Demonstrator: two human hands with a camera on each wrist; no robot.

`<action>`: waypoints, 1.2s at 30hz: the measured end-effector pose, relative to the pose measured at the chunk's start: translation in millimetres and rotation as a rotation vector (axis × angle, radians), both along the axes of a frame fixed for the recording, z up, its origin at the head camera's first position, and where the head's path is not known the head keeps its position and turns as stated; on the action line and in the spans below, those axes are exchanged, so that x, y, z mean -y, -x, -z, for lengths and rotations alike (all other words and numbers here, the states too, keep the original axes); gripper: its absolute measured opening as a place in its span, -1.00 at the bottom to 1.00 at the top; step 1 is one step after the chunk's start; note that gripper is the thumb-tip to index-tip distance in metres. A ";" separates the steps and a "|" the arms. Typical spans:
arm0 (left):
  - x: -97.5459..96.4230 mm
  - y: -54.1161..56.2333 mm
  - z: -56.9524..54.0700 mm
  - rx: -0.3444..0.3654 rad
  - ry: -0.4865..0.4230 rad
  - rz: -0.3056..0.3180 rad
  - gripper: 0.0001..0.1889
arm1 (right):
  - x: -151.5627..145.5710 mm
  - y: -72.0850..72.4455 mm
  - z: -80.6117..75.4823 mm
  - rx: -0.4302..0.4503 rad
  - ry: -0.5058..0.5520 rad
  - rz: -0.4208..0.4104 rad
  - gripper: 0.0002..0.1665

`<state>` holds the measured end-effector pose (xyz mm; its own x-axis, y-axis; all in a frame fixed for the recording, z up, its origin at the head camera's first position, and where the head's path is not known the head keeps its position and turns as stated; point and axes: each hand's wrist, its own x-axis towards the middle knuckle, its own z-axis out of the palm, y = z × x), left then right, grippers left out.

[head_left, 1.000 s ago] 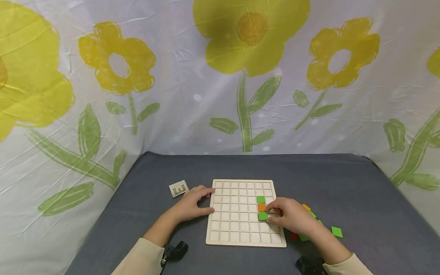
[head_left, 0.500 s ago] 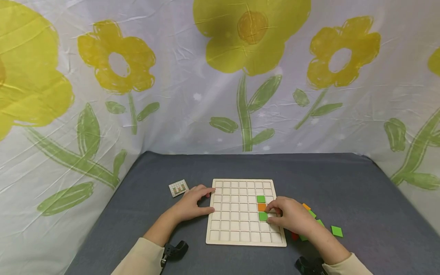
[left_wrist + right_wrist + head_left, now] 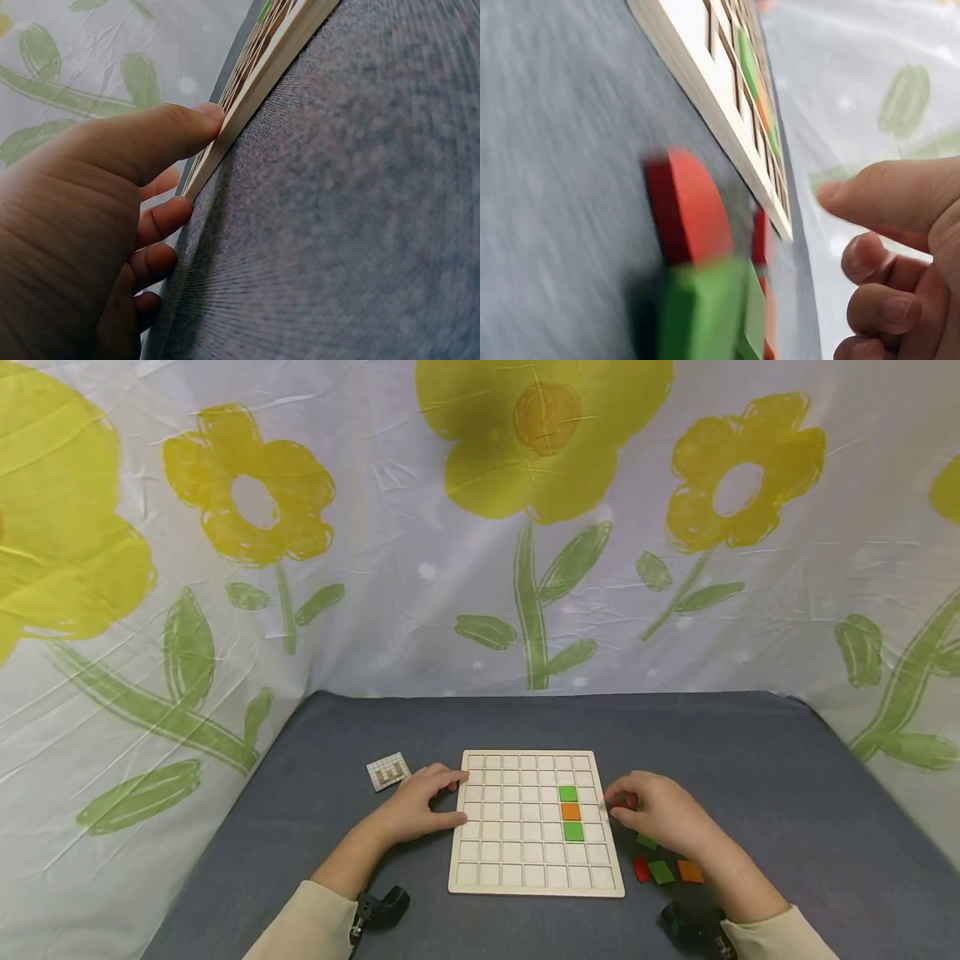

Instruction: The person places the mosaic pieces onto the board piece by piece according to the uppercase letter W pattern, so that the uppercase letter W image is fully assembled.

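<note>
A wooden grid board (image 3: 521,852) lies in the middle of the table. Its right part holds a column of square tiles: a green tile (image 3: 568,793), an orange tile (image 3: 571,812) and another green tile (image 3: 573,832). My left hand (image 3: 408,810) steadies the board's left edge, the thumb (image 3: 199,120) on the rim and the fingers fairly straight. Just off the right edge hovers my right hand (image 3: 663,814), fingers loosely bent; in the right wrist view nothing shows between its thumb (image 3: 855,187) and fingers. Below it lie loose pieces, including a red piece with a rounded side (image 3: 694,206).
Several loose pieces lie right of the board, among them a green tile (image 3: 661,872) and an orange tile (image 3: 690,871), partly under the right forearm. A small patterned grid card (image 3: 388,772) sits by the left hand. Behind the dark tabletop (image 3: 675,735) hangs a flowered cloth.
My right hand has left the tile column and moved right, off the board's edge, over the loose pieces. The three tiles stay in their cells. My left hand has kept its place.
</note>
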<state>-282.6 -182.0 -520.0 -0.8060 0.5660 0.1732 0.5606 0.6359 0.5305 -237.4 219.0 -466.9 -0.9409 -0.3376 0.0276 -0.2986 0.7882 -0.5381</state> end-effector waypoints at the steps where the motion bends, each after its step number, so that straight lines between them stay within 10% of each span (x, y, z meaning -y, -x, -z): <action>1: 0.0 -0.1 0.0 0.001 0.000 0.000 -0.33 | -3.6 0.8 -0.6 0.013 -0.001 0.008 -0.81; 13: -0.1 -0.1 0.1 0.006 -0.004 0.006 -0.35 | -17.9 7.0 7.1 0.149 -0.051 -0.012 -0.57; 36: -0.7 -0.5 -0.8 0.006 0.006 0.007 -0.37 | -14.2 5.6 10.4 -0.039 -0.210 -0.005 -0.78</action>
<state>-282.1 -181.3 -519.2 -0.8029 0.5726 0.1657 0.5621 0.6349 0.5301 -243.0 233.2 -477.3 -0.9388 -0.3444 -0.0072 -0.3203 0.8804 -0.3496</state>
